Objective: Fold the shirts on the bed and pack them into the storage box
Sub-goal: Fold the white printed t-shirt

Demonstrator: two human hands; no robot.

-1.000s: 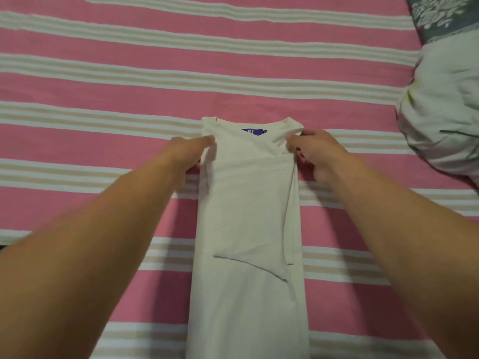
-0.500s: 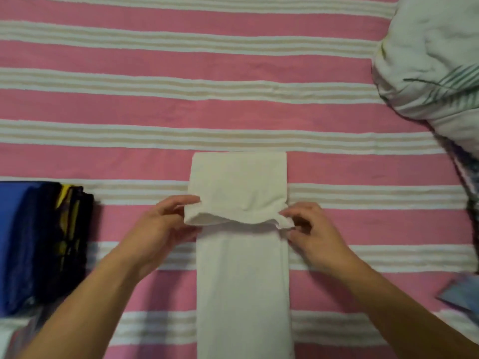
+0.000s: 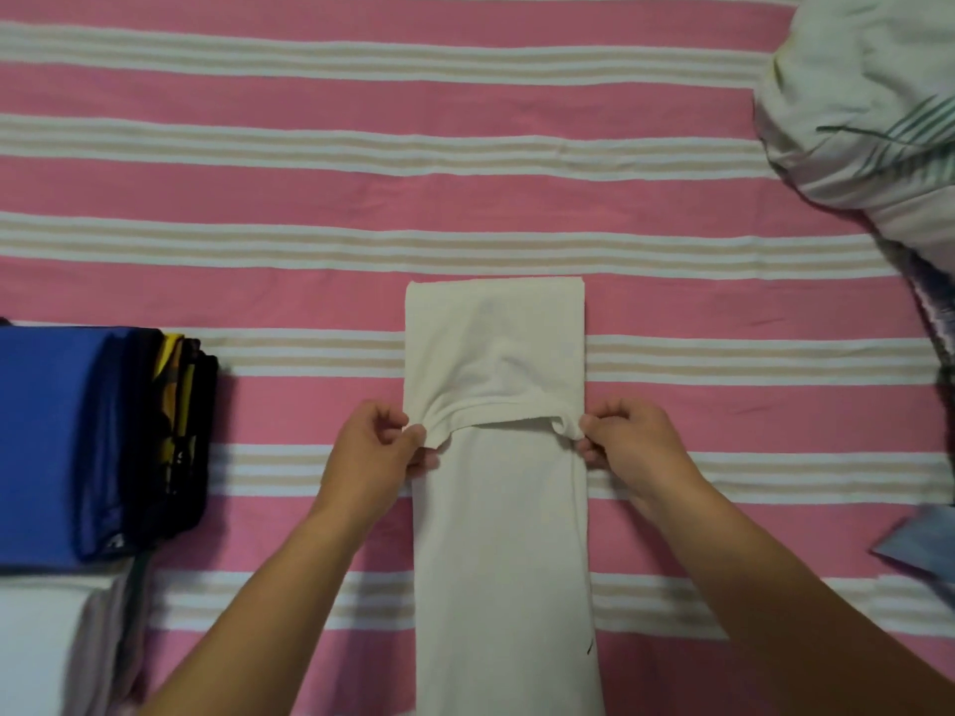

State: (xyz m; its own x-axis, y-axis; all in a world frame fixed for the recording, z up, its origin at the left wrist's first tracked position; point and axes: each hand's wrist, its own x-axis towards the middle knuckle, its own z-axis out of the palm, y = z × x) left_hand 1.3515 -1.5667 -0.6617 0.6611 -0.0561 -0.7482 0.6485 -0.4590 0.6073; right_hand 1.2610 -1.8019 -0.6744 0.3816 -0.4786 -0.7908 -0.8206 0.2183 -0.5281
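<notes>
White shirt (image 3: 498, 534) collar edge pinched by left hand (image 3: 369, 452), right hand (image 3: 633, 447); uneven pull risks skewed fold, bunching between fingers.

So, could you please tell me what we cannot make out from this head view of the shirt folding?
- White shirt: its lower end is cut off by the bottom edge.
- Collar end: folded under, so the top layer hides it.
- Fingertips of the left hand and right hand: partly tucked under the pinched corners.
- Folded stack: cut off by the left edge, count unclear.
- Storage box: not identifiable in this view.
- Blue item: cropped by the right edge.
</notes>
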